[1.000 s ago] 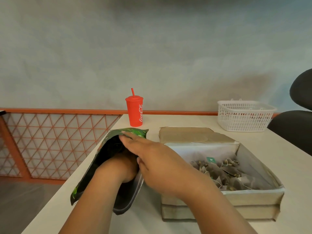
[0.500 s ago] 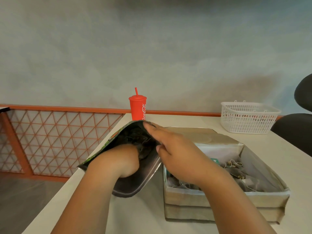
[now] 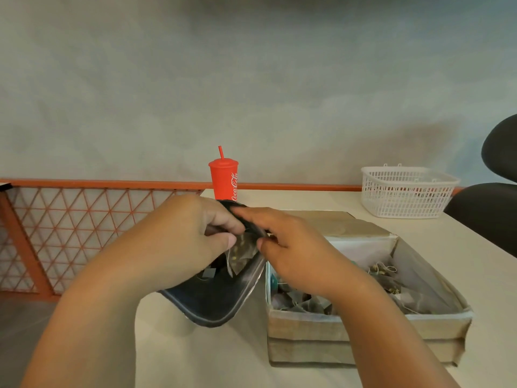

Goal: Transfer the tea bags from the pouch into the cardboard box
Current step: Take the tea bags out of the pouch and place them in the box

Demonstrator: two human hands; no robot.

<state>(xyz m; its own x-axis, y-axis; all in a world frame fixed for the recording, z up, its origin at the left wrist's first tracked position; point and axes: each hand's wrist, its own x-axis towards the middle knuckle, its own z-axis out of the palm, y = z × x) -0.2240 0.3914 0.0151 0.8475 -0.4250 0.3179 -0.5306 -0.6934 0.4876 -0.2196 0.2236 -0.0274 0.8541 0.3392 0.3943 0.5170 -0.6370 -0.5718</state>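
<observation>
Gaping just left of the cardboard box (image 3: 363,323), the pouch (image 3: 212,301) is gripped at its rim by the right hand (image 3: 293,256) so a tea bag (image 3: 242,253), pinched by the left hand (image 3: 179,242), can be drawn out

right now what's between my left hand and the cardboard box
The open pouch and the right hand gripping its rim, in the head view.

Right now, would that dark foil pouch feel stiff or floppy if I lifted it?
Probably floppy: the dark foil pouch bows at its rim where the right hand pinches it. Likely slippery too: its lining looks glossy.
</observation>
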